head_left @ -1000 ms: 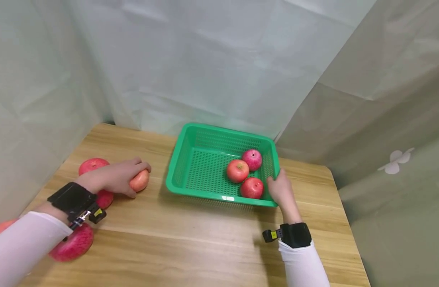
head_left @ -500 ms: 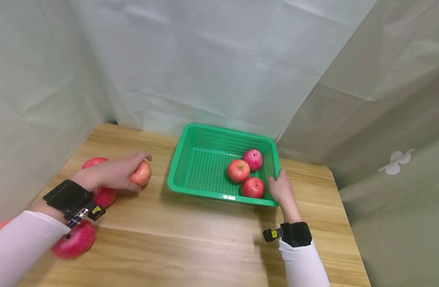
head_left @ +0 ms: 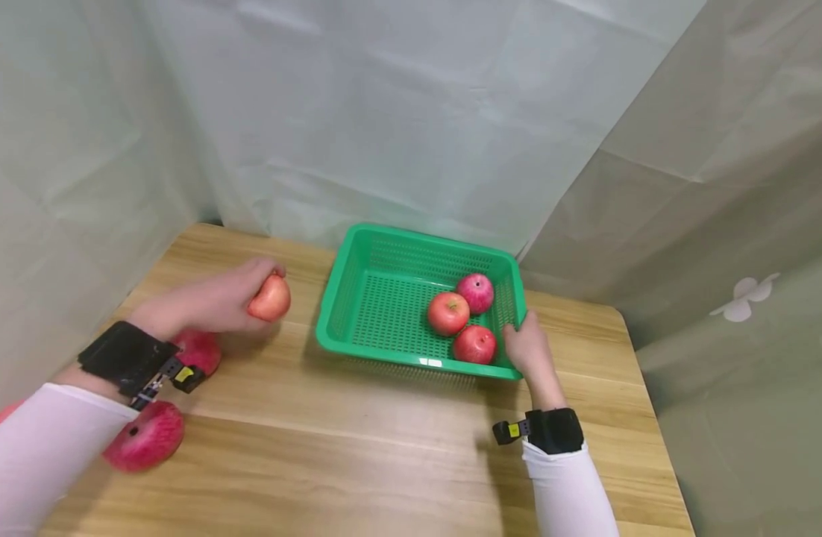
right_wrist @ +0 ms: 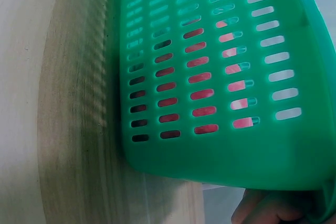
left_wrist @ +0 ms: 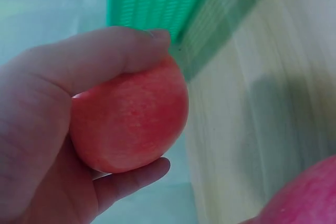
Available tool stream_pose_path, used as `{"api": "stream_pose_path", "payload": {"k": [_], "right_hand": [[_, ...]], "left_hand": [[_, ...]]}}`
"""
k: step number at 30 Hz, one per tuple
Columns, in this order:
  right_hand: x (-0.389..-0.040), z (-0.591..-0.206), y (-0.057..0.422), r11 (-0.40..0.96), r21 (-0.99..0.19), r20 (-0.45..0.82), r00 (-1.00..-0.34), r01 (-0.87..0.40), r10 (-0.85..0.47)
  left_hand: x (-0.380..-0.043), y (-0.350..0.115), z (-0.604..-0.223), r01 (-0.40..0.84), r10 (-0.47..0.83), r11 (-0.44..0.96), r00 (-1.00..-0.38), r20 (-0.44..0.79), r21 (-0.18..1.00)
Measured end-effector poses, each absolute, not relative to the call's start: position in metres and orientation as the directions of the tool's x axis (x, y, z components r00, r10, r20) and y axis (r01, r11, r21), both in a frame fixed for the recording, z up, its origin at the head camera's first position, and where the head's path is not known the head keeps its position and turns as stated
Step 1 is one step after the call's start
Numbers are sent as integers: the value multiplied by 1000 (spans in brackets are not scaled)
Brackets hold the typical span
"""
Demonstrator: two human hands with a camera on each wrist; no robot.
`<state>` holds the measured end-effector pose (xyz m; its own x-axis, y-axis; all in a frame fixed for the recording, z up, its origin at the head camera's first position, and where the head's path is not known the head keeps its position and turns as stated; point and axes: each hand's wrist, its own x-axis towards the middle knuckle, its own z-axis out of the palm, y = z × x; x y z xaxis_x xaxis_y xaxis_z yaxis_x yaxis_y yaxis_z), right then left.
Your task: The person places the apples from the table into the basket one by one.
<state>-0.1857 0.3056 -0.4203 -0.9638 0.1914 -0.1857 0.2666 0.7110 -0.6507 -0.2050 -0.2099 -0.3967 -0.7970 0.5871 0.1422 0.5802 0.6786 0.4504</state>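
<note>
In the head view my left hand grips a red apple above the left part of the table. Thumb and fingers wrap that apple in the left wrist view, and a shadow falls on the wood beside it. On the right, my right hand holds the right rim of a green plastic basket. Three apples lie together in the basket's right half. From the right wrist, only some fingers show at the rim, below the slotted basket wall.
Around my left forearm more apples lie on the table: one under the wrist, a darker streaked apple nearer me, and one partly hidden apple at the left edge. Pale sheeting hangs behind the wooden table.
My left hand has lifted the apple off the table, moving up and slightly right. The apple behind that hand is now hidden. My right hand keeps its hold on the basket.
</note>
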Motion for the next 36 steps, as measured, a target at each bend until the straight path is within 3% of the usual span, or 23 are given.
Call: {"api": "stream_pose_path", "payload": {"k": [18,25,36], "right_hand": [[-188,-420,307,704,-653,-195,-960,279,199],[-188,-421,305,692,-666,-192,-960,278,201],[-187,-420,305,693,-665,-197,-960,280,200]], "left_hand": [[-203,-199,-377,613,621,645,-768,156,456],[-204,-202,-366,591,604,649,-783,148,479],[-207,-200,-352,612,614,669,-775,149,423]]}}
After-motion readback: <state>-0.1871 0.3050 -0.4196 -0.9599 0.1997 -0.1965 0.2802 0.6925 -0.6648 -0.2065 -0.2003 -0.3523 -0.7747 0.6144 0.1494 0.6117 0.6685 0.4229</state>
